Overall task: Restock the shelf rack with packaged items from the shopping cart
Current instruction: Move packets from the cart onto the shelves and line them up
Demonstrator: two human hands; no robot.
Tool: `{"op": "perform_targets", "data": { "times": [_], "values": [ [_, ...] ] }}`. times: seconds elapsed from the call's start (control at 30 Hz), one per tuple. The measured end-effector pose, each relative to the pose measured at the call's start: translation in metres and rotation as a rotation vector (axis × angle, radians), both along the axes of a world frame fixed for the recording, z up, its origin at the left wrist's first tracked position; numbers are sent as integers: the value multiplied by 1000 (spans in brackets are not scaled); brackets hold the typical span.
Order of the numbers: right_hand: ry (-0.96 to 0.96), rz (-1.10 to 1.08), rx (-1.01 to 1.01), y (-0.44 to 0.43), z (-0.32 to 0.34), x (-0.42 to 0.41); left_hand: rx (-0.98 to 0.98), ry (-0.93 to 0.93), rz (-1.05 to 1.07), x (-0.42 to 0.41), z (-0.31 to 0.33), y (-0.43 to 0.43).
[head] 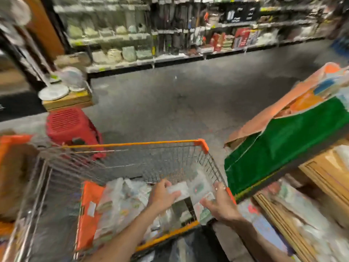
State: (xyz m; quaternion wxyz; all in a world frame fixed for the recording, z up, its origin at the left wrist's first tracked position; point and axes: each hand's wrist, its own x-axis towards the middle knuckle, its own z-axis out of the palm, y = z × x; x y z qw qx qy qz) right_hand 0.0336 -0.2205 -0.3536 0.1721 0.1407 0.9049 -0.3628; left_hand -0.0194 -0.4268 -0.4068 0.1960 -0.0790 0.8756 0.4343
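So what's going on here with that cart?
A person has both hands down in an orange-rimmed cart, among the clear packs piled in it. The left hand grips one pack. The right hand is at the pack's other side, too blurred to tell whether it holds on. The pack is low inside the cart, not yet lifted out.

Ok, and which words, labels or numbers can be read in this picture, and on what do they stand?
None can be read with certainty.
White print on the black boxes, far shelf: too blurred.
White marks on the red box: too blurred.
Coloured print on the packets in the shopping cart: too blurred.
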Motion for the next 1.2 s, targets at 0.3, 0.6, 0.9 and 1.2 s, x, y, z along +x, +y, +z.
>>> {"op": "perform_targets", "data": {
  "times": [0.3,0.6,0.9,1.2],
  "values": [
    [-298,364,9,-93,-99,-80,-122,-298,325,4,-93,-76],
    [-408,517,94,-138,-186,-89,-227,-477,488,6,-126,-88],
    [-475,541,226,-136,-234,-91,-616,-462,245,-5,-137,-73],
    [-463,473,208,-122,-220,-97,-584,-391,192,-1,-132,-83]
  ]
}}
